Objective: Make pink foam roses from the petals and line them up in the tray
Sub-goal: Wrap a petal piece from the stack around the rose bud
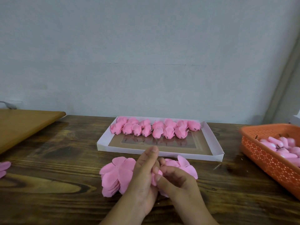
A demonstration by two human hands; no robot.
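Pink petals (116,174) between both hands

- Table (48,159): dark-stained wood, pronounced grain, slight sheen.
- Tray (211,140): matt white cardboard, with a glossy, reflective brown floor.
- Petals (113,174) and finished roses (155,129): soft, matt pink foam.
- Basket (267,158): orange perforated plastic.
- Board (24,124): smooth, lighter wood.
- Wall (146,54): matt, pale paint.

Left hand (144,176): forearm entering from 6 o'clock, fingers pointing toward 12. Right hand (174,177): at its 3 o'clock, touching, fingers curled, pinching.
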